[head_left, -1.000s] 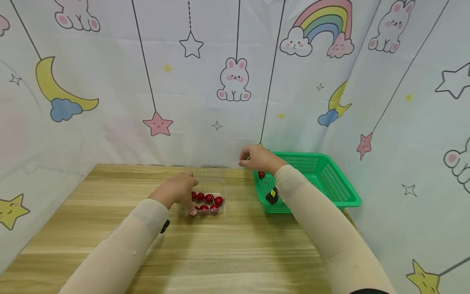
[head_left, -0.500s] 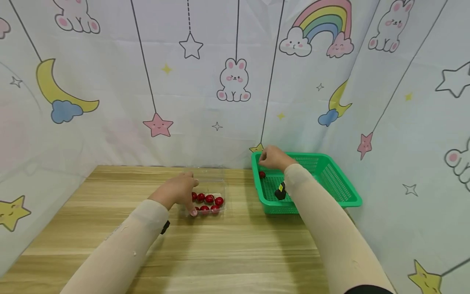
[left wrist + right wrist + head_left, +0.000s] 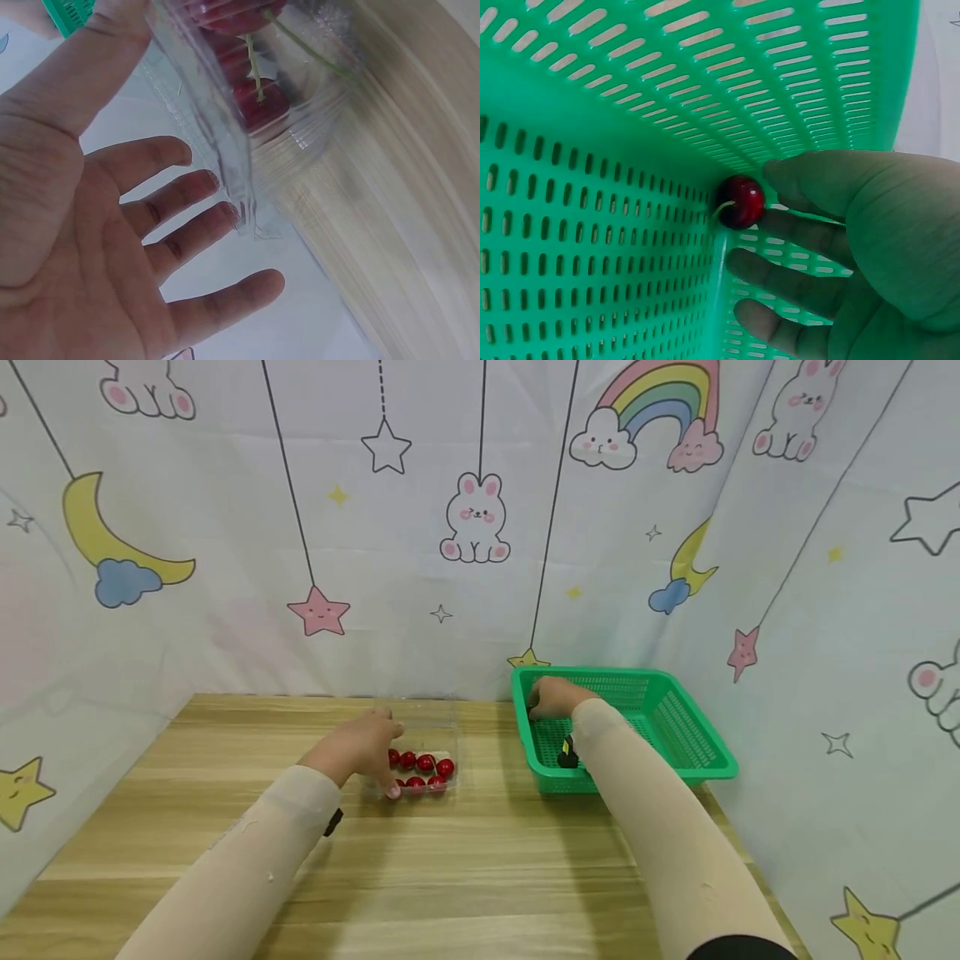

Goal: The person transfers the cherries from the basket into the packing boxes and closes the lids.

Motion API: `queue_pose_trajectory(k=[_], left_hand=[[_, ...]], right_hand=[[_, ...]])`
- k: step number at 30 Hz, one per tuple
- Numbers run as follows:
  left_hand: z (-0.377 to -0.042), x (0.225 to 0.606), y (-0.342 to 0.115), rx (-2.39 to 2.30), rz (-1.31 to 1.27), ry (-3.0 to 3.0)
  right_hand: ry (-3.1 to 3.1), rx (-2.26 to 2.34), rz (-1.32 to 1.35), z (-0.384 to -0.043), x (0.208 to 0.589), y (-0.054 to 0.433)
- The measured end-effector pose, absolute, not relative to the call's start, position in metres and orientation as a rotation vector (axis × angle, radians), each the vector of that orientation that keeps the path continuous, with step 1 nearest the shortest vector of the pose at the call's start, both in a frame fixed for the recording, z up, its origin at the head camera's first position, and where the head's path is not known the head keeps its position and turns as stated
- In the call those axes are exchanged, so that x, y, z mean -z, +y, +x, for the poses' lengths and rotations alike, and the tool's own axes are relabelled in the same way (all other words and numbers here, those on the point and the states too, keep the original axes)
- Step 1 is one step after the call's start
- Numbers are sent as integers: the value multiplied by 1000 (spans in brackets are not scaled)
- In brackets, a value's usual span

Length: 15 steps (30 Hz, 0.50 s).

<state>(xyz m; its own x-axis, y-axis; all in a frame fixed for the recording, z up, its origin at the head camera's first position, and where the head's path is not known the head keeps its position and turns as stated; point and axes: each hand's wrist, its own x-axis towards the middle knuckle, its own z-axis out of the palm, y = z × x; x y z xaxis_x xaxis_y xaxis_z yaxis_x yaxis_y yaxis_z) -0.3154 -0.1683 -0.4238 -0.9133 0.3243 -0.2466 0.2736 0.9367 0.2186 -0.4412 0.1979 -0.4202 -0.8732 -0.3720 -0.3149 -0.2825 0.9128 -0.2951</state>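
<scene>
A clear plastic box (image 3: 454,777) with its lid (image 3: 427,714) raised holds several red cherries (image 3: 426,763). My left hand (image 3: 356,747) spans the box's left side, thumb by the front corner and fingers toward the back. Up close in the left wrist view, the left fingers (image 3: 202,307) are spread and fairly straight, some tips at the clear plastic edge. My right hand (image 3: 561,697) reaches into the green basket (image 3: 697,727). One cherry (image 3: 740,202) with a short stem lies in the basket's corner. The right thumb and forefinger tips are right beside it, apart from each other; contact is unclear.
The box and basket stand on a wood-grain table (image 3: 465,877), the basket to the right of the box. A white patterned curtain (image 3: 405,643) hangs behind and along the sides. The basket's slotted walls rise around my right hand.
My right hand has moved right from beyond the basket's left rim, then down inside to the cherry in the corner. My left hand has stayed at the box.
</scene>
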Motion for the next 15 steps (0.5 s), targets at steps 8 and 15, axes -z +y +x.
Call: queue_pose_trajectory(k=[8, 15], left_hand=[[-313, 423, -172, -268, 437, 2817], [-314, 424, -170, -264, 442, 2826]], right_hand=[[2697, 274, -543, -449, 429, 195], [2688, 315, -506, -445, 431, 195]])
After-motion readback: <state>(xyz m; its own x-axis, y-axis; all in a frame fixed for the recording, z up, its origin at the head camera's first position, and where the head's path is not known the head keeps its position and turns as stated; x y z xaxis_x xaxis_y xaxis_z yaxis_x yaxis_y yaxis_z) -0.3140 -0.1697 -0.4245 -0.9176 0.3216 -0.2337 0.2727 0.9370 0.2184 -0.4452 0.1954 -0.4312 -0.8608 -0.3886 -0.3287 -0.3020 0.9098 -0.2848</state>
